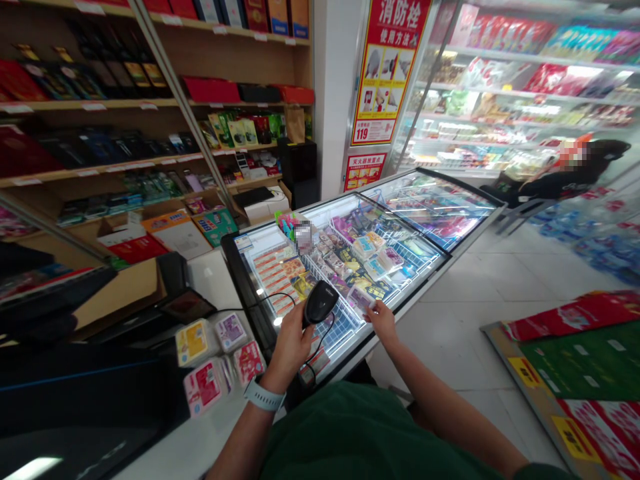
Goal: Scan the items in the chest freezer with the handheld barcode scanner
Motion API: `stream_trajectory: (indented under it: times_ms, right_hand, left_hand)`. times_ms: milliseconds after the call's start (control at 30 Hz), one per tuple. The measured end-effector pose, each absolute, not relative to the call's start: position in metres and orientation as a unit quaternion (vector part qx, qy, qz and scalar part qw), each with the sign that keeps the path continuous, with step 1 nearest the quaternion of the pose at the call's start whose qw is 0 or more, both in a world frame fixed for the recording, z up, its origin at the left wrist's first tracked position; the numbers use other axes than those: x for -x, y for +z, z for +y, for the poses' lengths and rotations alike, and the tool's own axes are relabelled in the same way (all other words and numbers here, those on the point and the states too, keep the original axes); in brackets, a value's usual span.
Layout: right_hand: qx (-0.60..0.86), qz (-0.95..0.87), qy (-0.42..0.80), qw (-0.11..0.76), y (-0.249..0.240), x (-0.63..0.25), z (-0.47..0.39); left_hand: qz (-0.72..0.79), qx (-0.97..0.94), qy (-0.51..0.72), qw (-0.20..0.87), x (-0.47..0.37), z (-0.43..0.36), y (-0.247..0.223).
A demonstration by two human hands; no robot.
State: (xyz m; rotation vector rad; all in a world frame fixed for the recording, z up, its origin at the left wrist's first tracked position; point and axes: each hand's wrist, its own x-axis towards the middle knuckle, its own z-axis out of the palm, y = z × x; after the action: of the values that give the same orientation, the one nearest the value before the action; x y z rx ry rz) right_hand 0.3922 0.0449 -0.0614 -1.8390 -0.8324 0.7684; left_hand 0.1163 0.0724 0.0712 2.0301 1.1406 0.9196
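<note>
My left hand (293, 341), with a pale watch on its wrist, is wrapped round a black handheld scanner (321, 301) with a cable. My right hand (383, 321) pinches the edge of a small flat package (361, 300), pale with purple, just right of the scanner. Both hands are over the glass top of a chest freezer (400, 307), which holds wire baskets and packaged goods. Left of my left hand, several clear boxes with yellow, purple and red labels (204, 385) are stacked on a white counter (165, 437).
Shelves of boxes and bottles (120, 103) line the left. A lit display cooler (525, 93) is at the back right, with a dark-clothed person (565, 175) before it. Red and green goods (585, 363) lie at the right. An open carton (120, 297) is left of the freezer.
</note>
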Motion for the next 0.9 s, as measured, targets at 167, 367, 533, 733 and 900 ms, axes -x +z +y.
stream_trajectory:
  times_ms: [167,367,533,733,900]
  right_hand:
    - [0.708,-0.322,0.340,0.528,-0.045,-0.398,0.067]
    - [0.680,-0.352,0.343,0.544,-0.024,-0.402,0.087]
    - [0.670,-0.375,0.330,0.550,-0.003,-0.403,0.101]
    - [0.662,-0.382,0.319,0.561,0.023,-0.400,0.119]
    - [0.669,-0.409,0.298,0.544,0.031,-0.398,0.136]
  left_hand:
    - [0.428,-0.772,0.352,0.313,-0.117,0.071,0.073]
    - [0.422,-0.775,0.357,0.308,-0.117,0.073,0.075]
    - [0.417,-0.770,0.366,0.316,-0.120,0.078,0.079]
    - [0.410,-0.763,0.374,0.332,-0.125,0.082,0.084]
    - [0.419,-0.757,0.379,0.328,-0.124,0.084,0.084]
